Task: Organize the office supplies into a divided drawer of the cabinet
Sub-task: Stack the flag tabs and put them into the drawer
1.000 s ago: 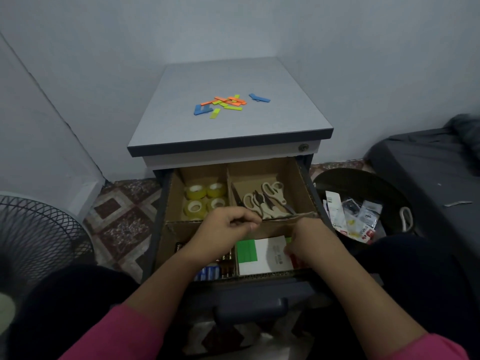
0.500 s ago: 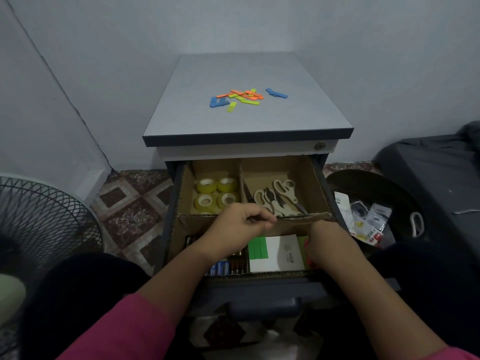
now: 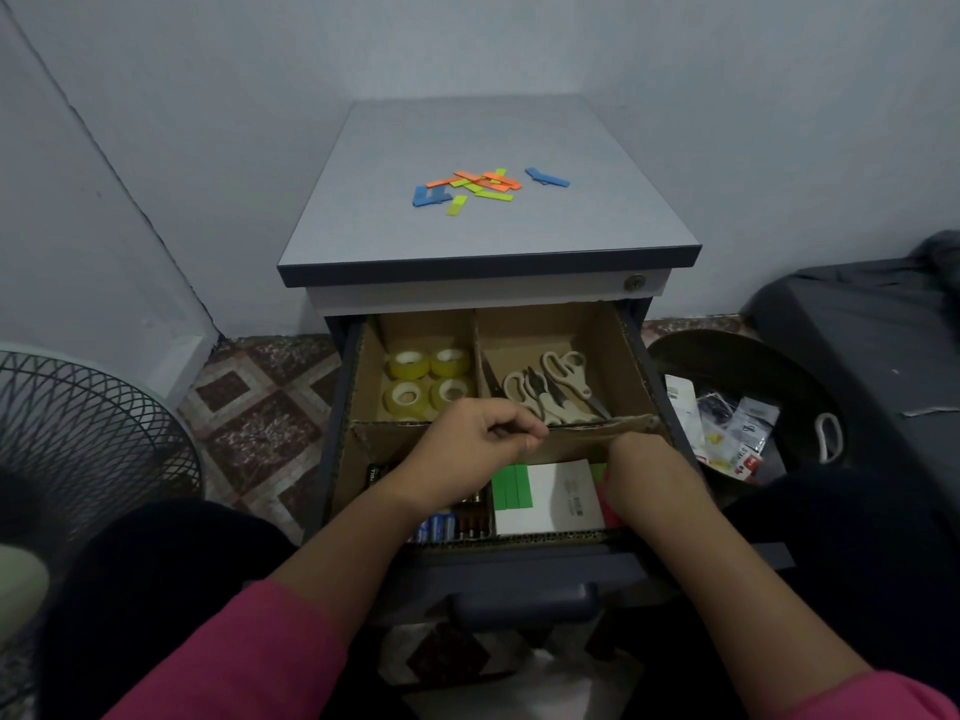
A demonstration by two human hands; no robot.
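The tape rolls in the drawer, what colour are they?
Yellow. The tape rolls show best in the head view, back-left compartment.

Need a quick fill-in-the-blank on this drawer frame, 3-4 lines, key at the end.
1. The tape rolls sit in the drawer's back-______ compartment.
2. The scissors lie in the back-______ compartment.
3. The colored sticky strips lie on ______ of the cabinet.
4. The left hand pinches the cardboard ______ that runs across the drawer.

Missing words: left; right; top; divider
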